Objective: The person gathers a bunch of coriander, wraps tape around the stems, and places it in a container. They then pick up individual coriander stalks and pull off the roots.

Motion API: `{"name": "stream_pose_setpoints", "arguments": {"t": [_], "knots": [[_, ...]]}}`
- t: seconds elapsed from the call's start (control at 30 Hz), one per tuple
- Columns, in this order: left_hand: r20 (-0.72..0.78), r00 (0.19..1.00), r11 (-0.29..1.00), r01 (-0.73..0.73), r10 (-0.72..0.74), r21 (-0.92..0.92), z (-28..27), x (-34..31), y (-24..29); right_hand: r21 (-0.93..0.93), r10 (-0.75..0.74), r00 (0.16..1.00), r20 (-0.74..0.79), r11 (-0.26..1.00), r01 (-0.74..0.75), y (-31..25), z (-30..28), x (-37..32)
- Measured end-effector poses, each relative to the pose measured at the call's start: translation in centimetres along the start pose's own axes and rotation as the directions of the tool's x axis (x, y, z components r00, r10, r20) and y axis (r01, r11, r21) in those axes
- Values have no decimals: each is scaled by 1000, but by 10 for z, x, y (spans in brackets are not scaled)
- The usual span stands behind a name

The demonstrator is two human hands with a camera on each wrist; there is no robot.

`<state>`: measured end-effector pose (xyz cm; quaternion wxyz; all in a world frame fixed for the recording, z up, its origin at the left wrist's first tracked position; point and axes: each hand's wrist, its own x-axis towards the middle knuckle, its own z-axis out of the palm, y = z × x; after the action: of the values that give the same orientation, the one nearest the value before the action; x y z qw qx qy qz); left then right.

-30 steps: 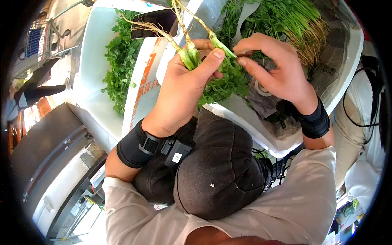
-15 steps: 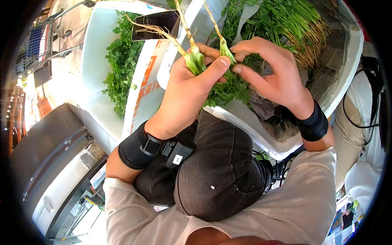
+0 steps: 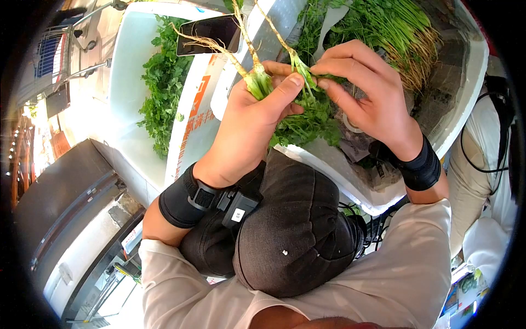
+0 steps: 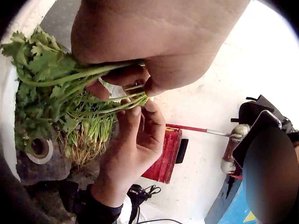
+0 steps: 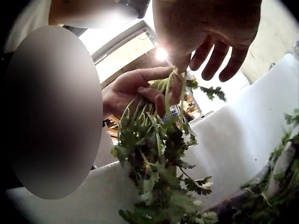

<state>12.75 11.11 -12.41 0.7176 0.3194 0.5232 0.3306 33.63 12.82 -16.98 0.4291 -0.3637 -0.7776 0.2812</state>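
My left hand (image 3: 246, 120) grips a small bunch of coriander (image 3: 261, 82) between thumb and fingers. Its pale, thin roots point up and away, and the leaves (image 5: 163, 154) hang below the hand. One plant (image 3: 298, 64) stands apart at the right of the grip, its stalks spread at the base. With thumb and forefinger, my right hand (image 3: 370, 90) pinches a stalk of that plant near the root end. In the right wrist view, the other fingers (image 5: 229, 65) of this hand extend away from the stems.
In front, a white foam box (image 3: 466, 98) lined with newspaper contains a pile of rooted coriander (image 3: 400, 33) and a tape roll (image 3: 352, 122). At left, a pale tub (image 3: 123, 82) has more coriander leaves (image 3: 164, 88). A phone (image 3: 211, 35) lies between them.
The separate plant swung upright, then leaned left again, and its stalks now show spread apart. My right fingers have lifted slightly beside it. The left hand keeps its hold, shifting only a little.
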Motion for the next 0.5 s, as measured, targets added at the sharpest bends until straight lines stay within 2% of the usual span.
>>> {"name": "stream_pose_setpoints", "arguments": {"t": [0.13, 0.2, 0.3, 0.43, 0.5], "knots": [[-18, 1000, 1000, -21, 21, 11, -2, 2, -3, 26, -11, 1000, 6, 1000, 11, -3, -2, 1], [18, 1000, 994, -22, 20, 107, -4, 2, -3, 18, -26, 1000, -6, 1000, 26, -2, -2, 0], [38, 999, 988, -19, 13, 153, -5, 2, -5, 27, -13, 1000, -16, 1000, 13, 3, 1, -5], [30, 999, 987, -23, 19, 160, -6, 3, -7, 10, -28, 999, -17, 1000, 28, 3, 0, -3], [69, 998, 984, -5, -8, 178, -6, 2, -6, -98, -60, 996, -59, 994, 54, 2, 1, -1]]}}
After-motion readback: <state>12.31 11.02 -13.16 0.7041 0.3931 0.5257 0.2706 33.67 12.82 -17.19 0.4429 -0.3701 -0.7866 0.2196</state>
